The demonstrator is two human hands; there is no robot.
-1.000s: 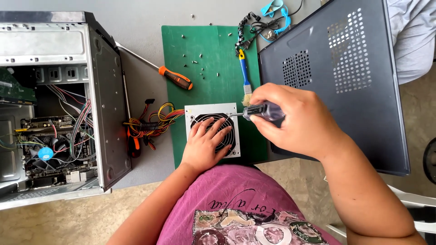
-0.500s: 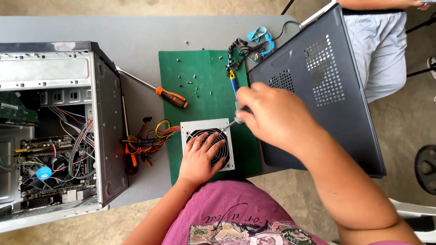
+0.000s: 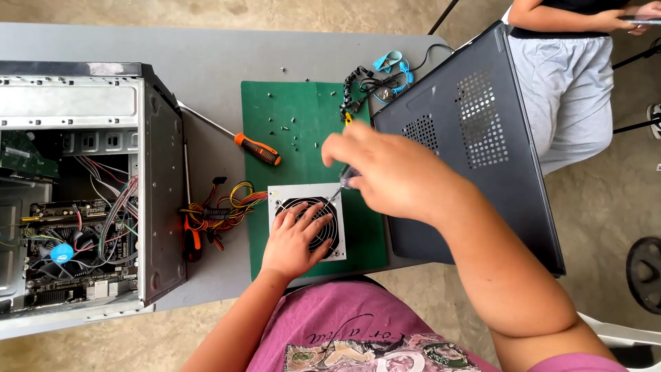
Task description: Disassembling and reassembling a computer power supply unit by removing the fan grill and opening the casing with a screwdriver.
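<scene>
A grey power supply box (image 3: 282, 196) with a round fan grille lies on a green mat (image 3: 275, 131), its coloured cable bundle (image 3: 220, 210) trailing left. My left hand (image 3: 296, 238) rests flat on the grille, fingers spread. My right hand (image 3: 392, 172) is closed around a small screwdriver (image 3: 342, 184) whose tip touches the box's upper right corner.
An open computer case (image 3: 82, 193) lies at the left. An orange-handled screwdriver (image 3: 255, 148) and several loose screws (image 3: 292, 127) sit on the mat. A dark side panel (image 3: 475, 131) leans at the right. Another person (image 3: 564, 69) sits at the far right.
My right hand has lowered the screwdriver from above the box down to its upper right corner. The view has tilted upward. My left hand stays on the fan.
</scene>
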